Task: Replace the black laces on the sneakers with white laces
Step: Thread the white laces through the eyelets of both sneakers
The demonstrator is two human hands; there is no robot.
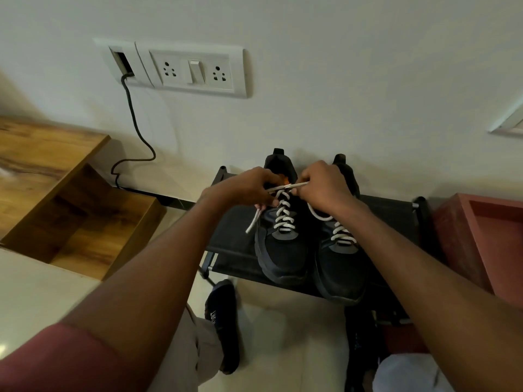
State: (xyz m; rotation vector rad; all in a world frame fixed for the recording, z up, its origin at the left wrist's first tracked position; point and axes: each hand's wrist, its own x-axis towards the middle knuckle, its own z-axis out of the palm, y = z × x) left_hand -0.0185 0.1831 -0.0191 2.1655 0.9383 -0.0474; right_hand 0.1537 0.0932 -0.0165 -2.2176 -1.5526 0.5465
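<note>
Two dark sneakers stand side by side on a black rack (390, 213), toes toward me. The left sneaker (283, 256) carries a white lace (284, 215) criss-crossed up its eyelets. The right sneaker (339, 273) also shows white lacing (342, 233). My left hand (246, 188) grips one end of the left shoe's lace, and that loose end hangs down past the shoe's side. My right hand (325, 185) pinches the other end. The lace runs taut between both hands above the tongue. No black laces are in view.
A wooden shelf unit (56, 193) stands to the left and a reddish box (481, 239) to the right. A socket panel (195, 70) with a black cable (135, 128) is on the wall behind. My feet in dark socks (223, 321) are on the pale floor below.
</note>
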